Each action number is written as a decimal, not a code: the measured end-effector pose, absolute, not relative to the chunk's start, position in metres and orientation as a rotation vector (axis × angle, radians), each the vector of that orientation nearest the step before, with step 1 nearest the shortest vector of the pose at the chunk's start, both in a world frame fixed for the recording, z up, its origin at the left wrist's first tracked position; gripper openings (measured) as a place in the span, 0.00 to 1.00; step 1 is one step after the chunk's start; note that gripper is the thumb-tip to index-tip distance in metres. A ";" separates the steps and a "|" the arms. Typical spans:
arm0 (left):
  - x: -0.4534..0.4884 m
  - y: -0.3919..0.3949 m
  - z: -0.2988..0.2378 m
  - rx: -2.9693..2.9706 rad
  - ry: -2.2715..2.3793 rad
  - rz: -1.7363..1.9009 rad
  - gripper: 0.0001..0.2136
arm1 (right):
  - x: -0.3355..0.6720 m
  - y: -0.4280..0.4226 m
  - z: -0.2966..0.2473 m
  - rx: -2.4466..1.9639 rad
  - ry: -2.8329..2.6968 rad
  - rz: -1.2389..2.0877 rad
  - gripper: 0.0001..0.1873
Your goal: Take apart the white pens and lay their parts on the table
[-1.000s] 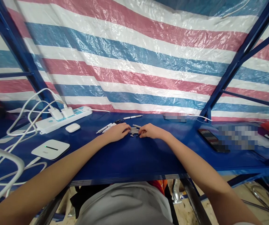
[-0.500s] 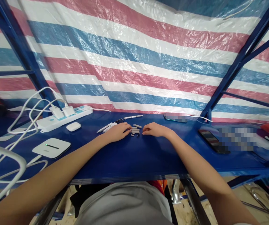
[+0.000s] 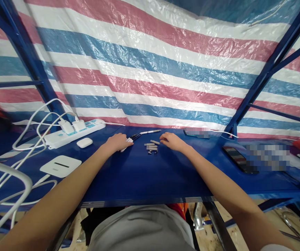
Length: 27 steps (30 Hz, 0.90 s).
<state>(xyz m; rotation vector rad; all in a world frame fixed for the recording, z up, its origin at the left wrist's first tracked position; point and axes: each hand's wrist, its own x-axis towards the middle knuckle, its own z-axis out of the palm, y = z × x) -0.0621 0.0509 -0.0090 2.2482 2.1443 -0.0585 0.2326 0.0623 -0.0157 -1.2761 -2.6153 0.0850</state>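
Logging the layout on the blue surface [image 3: 150, 174]: the left hand [image 3: 117, 142] is resting at about 11 o'clock from the chest, fingers curled downward and cupping over white pen bodies [image 3: 127, 142], though whether they are pinching them cannot be told from this view. The right hand [image 3: 172, 141] is lying at about 1 o'clock, palm down, fingers slightly spread and gently curved, holding nothing visible. Its fingertips are sitting just beside a small cluster of short grey pen parts [image 3: 151, 146], which are lying at 12 o'clock between the two hands. These parts are lying roughly parallel, apparently kept together so that either hand can reach them. A white marker [image 3: 150, 131] is lying just beyond them, with dark pens [image 3: 135, 137] near the left hand's fingertips. Further out, a white power strip [image 3: 74, 134] is sitting at 10 o'clock, its plugged-in chargers [image 3: 79, 124] feeding white cables [image 3: 47, 101] that are looping toward 9 o'clock, seemingly routed away from the pen parts. A white earbud case [image 3: 84, 142] and a flat white box [image 3: 60, 166] are resting nearby, and a phone [image 3: 240, 159] is lying at 2 o'clock.
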 end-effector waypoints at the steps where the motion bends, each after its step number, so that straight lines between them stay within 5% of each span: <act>1: -0.064 0.053 -0.008 2.234 2.134 -0.086 0.23 | 0.229 0.068 -0.017 -1.290 -2.600 0.047 0.16; 8: -0.072 0.062 -0.008 2.257 2.063 -0.146 0.14 | 0.191 0.120 -0.031 -1.403 -2.579 -0.111 0.23; 14: -0.071 0.064 -0.020 2.475 1.980 -0.059 0.13 | 0.186 0.145 -0.028 -1.521 -2.586 -0.079 0.19; 27: -0.036 0.089 -0.047 2.745 1.778 0.281 0.16 | 0.265 0.079 -0.014 -1.403 -2.571 0.232 0.16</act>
